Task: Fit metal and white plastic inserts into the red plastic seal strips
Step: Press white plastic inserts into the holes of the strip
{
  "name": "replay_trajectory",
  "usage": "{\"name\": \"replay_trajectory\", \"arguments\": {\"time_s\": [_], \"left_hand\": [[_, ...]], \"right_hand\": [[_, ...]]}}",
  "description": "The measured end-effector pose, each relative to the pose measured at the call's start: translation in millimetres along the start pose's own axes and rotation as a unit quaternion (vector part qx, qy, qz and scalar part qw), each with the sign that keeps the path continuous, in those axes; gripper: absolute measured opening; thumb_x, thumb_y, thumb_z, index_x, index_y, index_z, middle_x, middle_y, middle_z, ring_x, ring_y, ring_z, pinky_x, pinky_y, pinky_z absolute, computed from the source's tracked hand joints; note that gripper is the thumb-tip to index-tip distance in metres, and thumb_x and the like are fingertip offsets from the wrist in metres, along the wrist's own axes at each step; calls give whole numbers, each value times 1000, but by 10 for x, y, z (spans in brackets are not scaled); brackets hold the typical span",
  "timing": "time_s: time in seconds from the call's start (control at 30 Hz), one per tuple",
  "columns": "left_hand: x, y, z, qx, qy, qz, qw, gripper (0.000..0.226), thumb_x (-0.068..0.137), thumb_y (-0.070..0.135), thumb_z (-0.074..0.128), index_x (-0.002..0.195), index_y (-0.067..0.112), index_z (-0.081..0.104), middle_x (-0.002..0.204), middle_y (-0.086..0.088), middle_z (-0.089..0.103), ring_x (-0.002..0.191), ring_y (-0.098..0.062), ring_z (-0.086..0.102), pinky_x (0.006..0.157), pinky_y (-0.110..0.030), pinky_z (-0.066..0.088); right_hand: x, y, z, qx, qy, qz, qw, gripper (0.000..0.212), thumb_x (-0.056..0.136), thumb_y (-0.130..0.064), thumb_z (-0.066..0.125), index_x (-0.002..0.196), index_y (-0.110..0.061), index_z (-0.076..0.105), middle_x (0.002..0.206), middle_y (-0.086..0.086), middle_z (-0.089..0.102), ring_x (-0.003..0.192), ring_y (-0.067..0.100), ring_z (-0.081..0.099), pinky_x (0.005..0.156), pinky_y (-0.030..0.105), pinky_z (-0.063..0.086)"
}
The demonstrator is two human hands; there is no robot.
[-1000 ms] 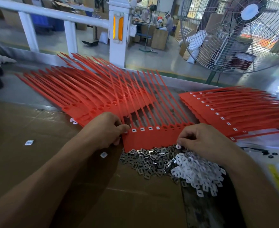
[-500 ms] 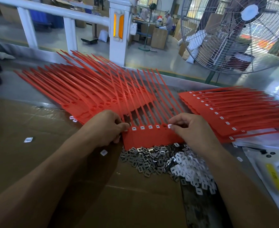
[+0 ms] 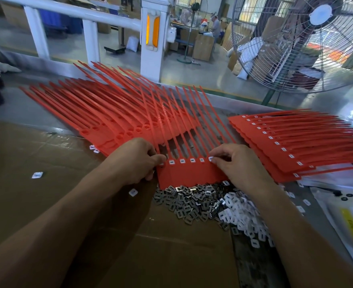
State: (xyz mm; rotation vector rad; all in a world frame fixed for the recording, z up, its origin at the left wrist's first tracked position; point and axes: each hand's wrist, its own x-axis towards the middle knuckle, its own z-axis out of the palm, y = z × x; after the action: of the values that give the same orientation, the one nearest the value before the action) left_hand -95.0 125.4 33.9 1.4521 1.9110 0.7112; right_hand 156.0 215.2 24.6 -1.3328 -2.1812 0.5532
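Observation:
A red seal strip sheet (image 3: 189, 172) lies in front of me with white inserts seated along its upper edge. My left hand (image 3: 133, 162) grips the sheet's left end with curled fingers. My right hand (image 3: 236, 163) pinches a white insert (image 3: 210, 158) at the sheet's right end. Just below the sheet lie a heap of metal inserts (image 3: 189, 199) and, to its right, a heap of white plastic inserts (image 3: 244, 219).
Unfilled red strips (image 3: 100, 113) fan out at the left; strips with inserts (image 3: 292, 140) are stacked at the right. Loose white inserts (image 3: 37, 175) dot the cardboard. A large fan (image 3: 308, 40) and a white railing (image 3: 152, 38) stand behind the bench.
My right hand has come up from the insert heaps to the sheet's right end with a white insert. My left hand has stayed on the left end.

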Motion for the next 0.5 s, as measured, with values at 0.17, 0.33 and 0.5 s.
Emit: {"name": "replay_trajectory", "arguments": {"time_s": [0.17,0.33,0.5], "left_hand": [[7,-5,3,4,-2,-2,1000,27,98,43,61,87,19,68,52,3,66,35,-7,48,36,-20,37],[17,-8,11,8,0,-1,1000,27,98,43,61,86,20,68,52,5,66,35,-5,48,36,-19,37],[10,-5,9,2,4,0,1000,27,98,43,62,86,19,68,51,3,65,34,-7,47,35,-19,36]], "right_hand": [[-9,-11,21,-7,9,5,1000,13,95,-19,75,102,-28,80,100,-18,71,95,-7,63,84,13,47],[-10,-18,59,-6,28,12,1000,15,94,-17,75,105,-25,80,103,-13,72,95,-6,63,81,8,44],[-30,-64,41,-18,42,25,999,12,93,-16,76,101,-24,77,93,-15,72,88,-7,64,71,4,40]]}}
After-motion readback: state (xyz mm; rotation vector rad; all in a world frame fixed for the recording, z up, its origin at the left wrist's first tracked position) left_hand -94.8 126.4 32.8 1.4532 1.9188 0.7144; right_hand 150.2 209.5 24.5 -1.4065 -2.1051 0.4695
